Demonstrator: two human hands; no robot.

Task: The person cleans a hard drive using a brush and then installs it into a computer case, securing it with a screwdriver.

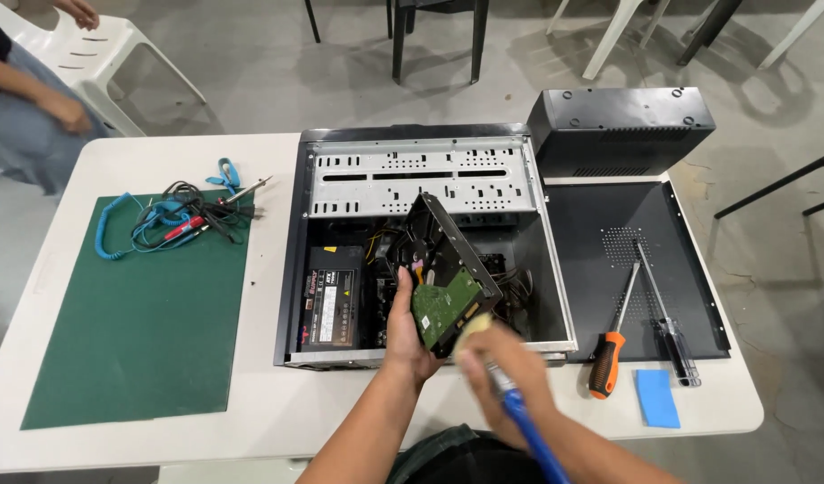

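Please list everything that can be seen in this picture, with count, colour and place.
hard drive: 1, black with a green circuit board, held tilted above the open computer case
brush: 1, blue handle, pale bristles against the drive
computer case: 1, black and grey, open, table centre
power supply: 1, black, inside the case, left
side panel: 1, black, flat, right of the case
black box: 1, table's far right
screwdrivers: 2, orange-handled and black-handled, on the panel
blue pad: 1, near right
green mat: 1, table left
cables and tools: a tangle, blue, red, black, on the mat
white chair: 1, far left, another person beside it
left hand: holds the drive
right hand: holds the brush
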